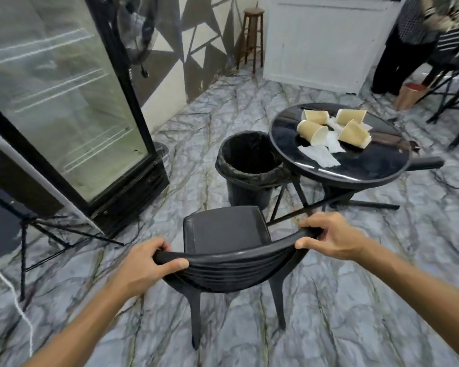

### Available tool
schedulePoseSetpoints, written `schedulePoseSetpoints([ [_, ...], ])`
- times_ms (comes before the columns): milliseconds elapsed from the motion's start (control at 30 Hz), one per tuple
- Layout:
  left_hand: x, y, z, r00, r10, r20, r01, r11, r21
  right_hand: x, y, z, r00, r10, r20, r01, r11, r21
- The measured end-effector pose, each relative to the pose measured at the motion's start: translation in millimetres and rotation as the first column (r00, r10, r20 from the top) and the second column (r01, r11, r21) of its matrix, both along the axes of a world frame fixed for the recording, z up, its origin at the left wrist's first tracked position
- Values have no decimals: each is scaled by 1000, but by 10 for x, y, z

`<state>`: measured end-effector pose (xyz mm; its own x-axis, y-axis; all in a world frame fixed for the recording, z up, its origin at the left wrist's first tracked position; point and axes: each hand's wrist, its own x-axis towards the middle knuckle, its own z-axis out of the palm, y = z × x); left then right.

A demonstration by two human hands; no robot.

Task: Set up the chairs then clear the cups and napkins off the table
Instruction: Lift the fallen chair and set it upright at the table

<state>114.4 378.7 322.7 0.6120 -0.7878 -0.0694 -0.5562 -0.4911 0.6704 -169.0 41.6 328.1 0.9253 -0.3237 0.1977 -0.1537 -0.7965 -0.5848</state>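
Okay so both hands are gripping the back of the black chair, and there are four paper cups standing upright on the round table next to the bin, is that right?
Not quite. Both hands, left and right, do grip the back of the black chair, and four paper cups are on the round table beside the bin, but the head view shows them lying on their sides, not upright.
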Motion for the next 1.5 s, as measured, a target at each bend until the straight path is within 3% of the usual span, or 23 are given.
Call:
schedulePoseSetpoints([
  [400,-167,-1295,-211,948,-314,-49,312,949,-32,-1098,-349,-163,968,-246,38,248,968,-36],
  [733,-431,-2130,-281,882,-456,-122,450,890,-77,-1707,-401,-133,881,-473,-9,473,881,23],
  [1167,-402,-2203,-436,838,-516,-177,503,857,-115,-1797,-253,-90,877,-468,-104,470,882,-6],
  [1500,-413,-2166,-461,834,-529,-158,522,849,-86,-1875,13,-148,799,-593,-101,601,795,82],
])
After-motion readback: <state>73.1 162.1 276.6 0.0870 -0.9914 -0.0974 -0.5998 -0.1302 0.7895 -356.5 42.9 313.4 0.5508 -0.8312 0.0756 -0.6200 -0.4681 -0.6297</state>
